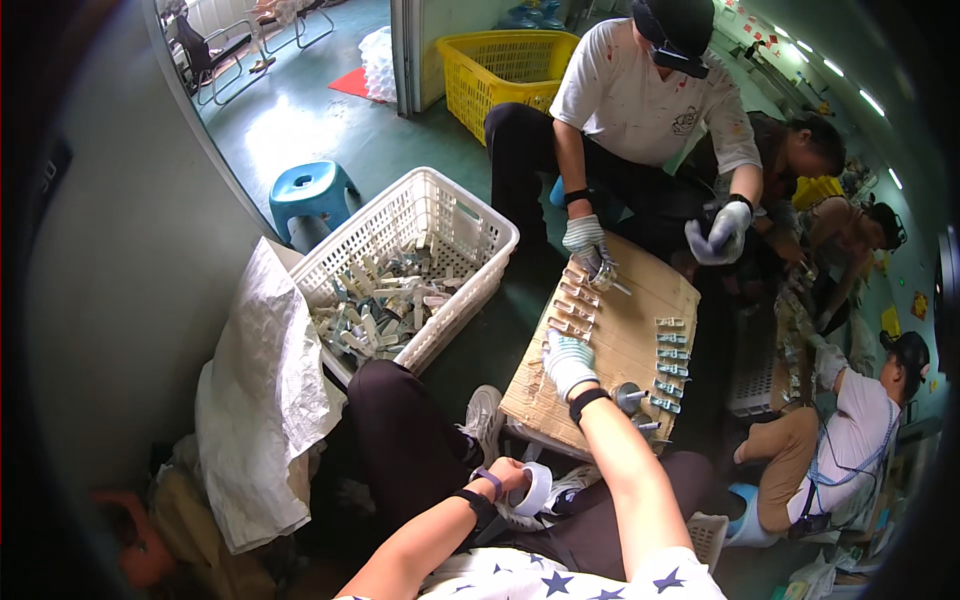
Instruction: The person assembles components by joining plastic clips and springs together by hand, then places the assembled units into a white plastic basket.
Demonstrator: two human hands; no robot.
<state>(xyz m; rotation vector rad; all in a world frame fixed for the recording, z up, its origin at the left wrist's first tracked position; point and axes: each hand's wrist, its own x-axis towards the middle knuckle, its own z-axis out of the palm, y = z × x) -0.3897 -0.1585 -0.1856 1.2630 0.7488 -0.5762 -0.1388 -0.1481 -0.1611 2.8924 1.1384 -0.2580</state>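
My left hand (511, 474), bare, is closed on a white ring that looks like a roll of tape (537, 489), held low over my lap. My right hand (570, 361), in a striped knit glove, reaches onto a cardboard-topped board (622, 300). Its fingers bend down at the near end of a row of pale clothes pegs (573, 310); what they pinch is hidden. Along the board's right side lies a second row of bluish-grey pegs (671, 366). Two dark round objects with light stems (629, 397) stand near my right wrist.
A white crate (465, 290) of loose pegs stands left of the board, beside a white sack (262, 410). Across the board, a gloved co-worker's hand (588, 245) holds a small tool over the pegs. A blue stool (310, 190) and yellow basket (500, 45) are behind; several people sit right.
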